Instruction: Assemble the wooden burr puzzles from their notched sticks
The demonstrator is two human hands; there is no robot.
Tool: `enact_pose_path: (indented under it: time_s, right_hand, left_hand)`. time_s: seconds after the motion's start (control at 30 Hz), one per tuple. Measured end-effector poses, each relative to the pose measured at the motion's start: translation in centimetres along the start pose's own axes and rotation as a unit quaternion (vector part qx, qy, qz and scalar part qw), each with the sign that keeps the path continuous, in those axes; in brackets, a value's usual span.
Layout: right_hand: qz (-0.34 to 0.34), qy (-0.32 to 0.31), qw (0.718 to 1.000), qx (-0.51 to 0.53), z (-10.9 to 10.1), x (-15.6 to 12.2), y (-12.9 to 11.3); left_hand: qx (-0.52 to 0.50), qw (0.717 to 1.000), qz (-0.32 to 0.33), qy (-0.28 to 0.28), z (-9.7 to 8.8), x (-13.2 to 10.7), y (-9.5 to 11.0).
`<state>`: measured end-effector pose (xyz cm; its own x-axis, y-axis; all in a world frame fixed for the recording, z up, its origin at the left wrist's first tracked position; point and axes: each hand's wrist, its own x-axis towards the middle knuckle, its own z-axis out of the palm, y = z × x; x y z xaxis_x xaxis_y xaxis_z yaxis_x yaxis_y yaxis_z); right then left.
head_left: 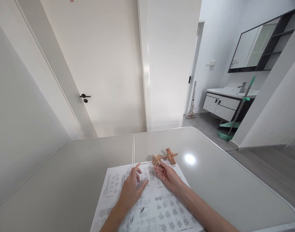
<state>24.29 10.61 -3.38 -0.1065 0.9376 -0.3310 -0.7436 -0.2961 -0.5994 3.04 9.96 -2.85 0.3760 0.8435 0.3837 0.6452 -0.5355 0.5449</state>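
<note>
My right hand (167, 176) pinches a small wooden puzzle piece cluster (156, 159) between thumb and fingers, just over the top edge of a printed sheet. Beyond it, partly overlapping the sheet's upper right corner, lies a second group of interlocked wooden pieces (171, 156). My left hand (132, 185) hovers over or rests on the paper, thumb and fingers apart, with nothing in it. Under both hands the white sheet (115, 190) carries rows of grey diagrams of assembled blocks.
The grey table (72, 180) has a seam across its far half and a pale raised edge. Behind it stands a white door (113, 64) with a black handle. At the right are a washbasin cabinet (220, 104), a mop (192, 103) and a green dustpan (226, 134).
</note>
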Motion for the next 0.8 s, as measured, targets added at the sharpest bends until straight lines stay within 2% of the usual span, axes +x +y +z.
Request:
enact_pose_path:
  time_s: [0.07,0.13,0.37,0.8]
  right_hand:
    - [-0.005,0.015,0.999,0.041,-0.3,0.1,-0.2]
    - [-0.010,-0.002,0.999,0.040,-0.3,0.0,-0.1]
    - [-0.008,-0.123,0.987,-0.098,0.7,-0.8,0.5]
    - [-0.010,-0.160,0.976,-0.144,0.0,-0.6,0.5]
  left_hand:
    - [0.000,1.000,0.000,-0.009,-0.1,0.0,0.1]
    - [0.001,1.000,0.002,-0.018,-0.2,0.1,0.2]
    - [0.017,0.998,0.030,-0.044,-0.3,0.1,0.1]
    - [0.019,0.996,0.048,-0.071,-0.5,0.2,0.5]
